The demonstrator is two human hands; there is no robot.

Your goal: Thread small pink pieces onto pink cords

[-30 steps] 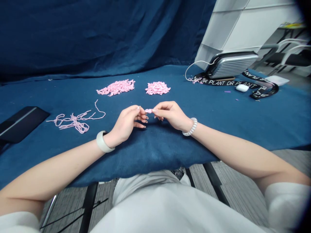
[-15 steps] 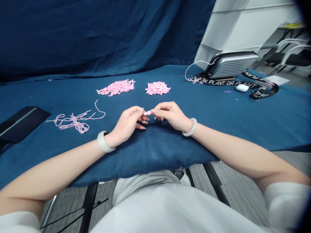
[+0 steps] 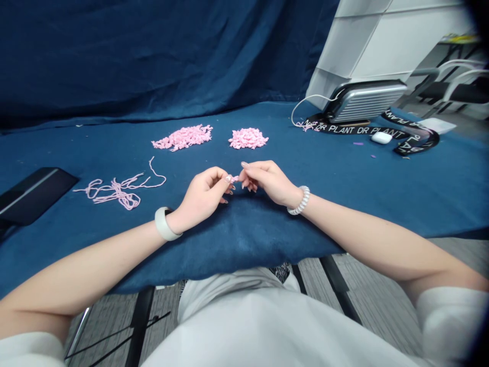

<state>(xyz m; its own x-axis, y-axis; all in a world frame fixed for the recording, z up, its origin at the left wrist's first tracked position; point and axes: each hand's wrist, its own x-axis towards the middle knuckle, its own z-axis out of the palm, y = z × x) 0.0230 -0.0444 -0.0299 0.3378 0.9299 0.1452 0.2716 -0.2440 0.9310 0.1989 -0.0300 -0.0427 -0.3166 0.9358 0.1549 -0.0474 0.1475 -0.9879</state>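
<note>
My left hand (image 3: pixel 200 196) and my right hand (image 3: pixel 267 179) meet fingertip to fingertip above the near middle of the blue cloth (image 3: pixel 95 224). Between them both pinch a small pink yarn piece (image 3: pixel 234 178). Farther back lie two heaps of small pink pieces, the left heap (image 3: pixel 183 137) loose and spread, the right heap (image 3: pixel 248 138) rounder. A tangle of loose pink strands (image 3: pixel 118 188) rests to the left of my left hand.
A black flat case (image 3: pixel 30 193) lies at the left edge. At the back right stand a silver ribbed case (image 3: pixel 362 102), a black printed lanyard (image 3: pixel 382 131), a white earbud case (image 3: pixel 381 137) and a white cable (image 3: pixel 305 104). A blue backdrop hangs behind.
Both hands have drawn slightly closer together and lower, and the fingers have shifted on the pink piece. Everything else on the cloth has stayed put.
</note>
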